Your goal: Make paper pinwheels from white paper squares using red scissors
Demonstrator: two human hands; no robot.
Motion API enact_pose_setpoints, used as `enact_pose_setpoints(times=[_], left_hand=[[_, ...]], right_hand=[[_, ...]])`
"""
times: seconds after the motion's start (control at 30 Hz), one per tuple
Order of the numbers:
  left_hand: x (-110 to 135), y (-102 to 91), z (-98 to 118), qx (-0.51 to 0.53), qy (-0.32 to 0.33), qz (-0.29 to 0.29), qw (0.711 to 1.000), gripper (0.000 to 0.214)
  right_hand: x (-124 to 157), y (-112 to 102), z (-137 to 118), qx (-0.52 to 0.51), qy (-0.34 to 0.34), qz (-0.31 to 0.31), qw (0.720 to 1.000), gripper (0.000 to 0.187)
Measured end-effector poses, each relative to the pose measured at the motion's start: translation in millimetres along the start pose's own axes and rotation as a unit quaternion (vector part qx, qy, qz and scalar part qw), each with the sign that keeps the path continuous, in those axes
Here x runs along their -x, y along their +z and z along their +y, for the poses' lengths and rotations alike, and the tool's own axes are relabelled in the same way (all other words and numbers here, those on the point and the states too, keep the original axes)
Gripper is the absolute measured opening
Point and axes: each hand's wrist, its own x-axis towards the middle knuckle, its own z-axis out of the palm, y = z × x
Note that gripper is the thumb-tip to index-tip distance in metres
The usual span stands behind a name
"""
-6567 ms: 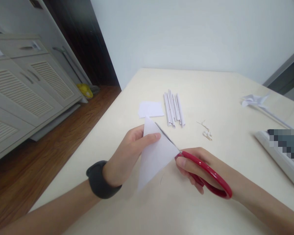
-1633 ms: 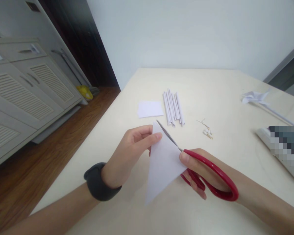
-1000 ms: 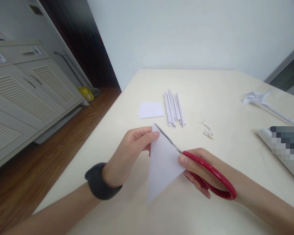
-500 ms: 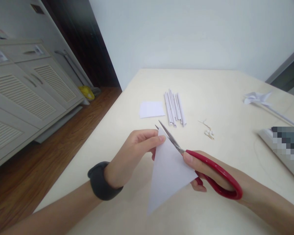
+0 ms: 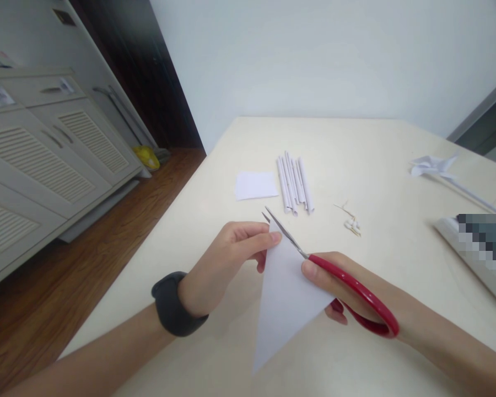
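Observation:
My left hand (image 5: pixel 225 256) pinches the upper tip of a white triangular folded paper (image 5: pixel 287 295) held just above the cream table (image 5: pixel 355 143). A black band sits on that wrist. My right hand (image 5: pixel 343 284) grips red-handled scissors (image 5: pixel 347 289), fingers through the loops. The blades (image 5: pixel 283 231) are slightly apart and run along the paper's upper right edge, their tips near my left thumb.
A small white paper square (image 5: pixel 255 184) and a bundle of rolled paper sticks (image 5: pixel 294 184) lie farther back. Tiny pins or scraps (image 5: pixel 349 220) sit right of them. A paper pinwheel (image 5: pixel 432 164) and a white device (image 5: pixel 475 248) are at the right. Cabinets (image 5: pixel 45 149) stand left.
The paper has slid lower and toward me over the last second. The scissor blades opened a little and stay at its upper edge. Both hands keep their grip.

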Motion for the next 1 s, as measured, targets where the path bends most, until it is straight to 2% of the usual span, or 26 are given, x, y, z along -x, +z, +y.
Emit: enact_pose_setpoints(times=[0.13,0.47,1.0], left_hand=[[0,-1.9,0,0.005,-0.007,-0.013,1.0,0.022],[0,-1.8,0,0.008,-0.008,-0.011,1.0,0.02],[1,0.5,-1,0.014,-0.006,-0.009,1.0,0.023]], right_hand=[[-2,-1,5,-0.004,-0.011,-0.02,1.0,0.037],[-2,-2,9,-0.028,0.016,0.0,0.999,0.044],[-2,-3,13,-0.022,0.029,-0.001,0.999,0.041]])
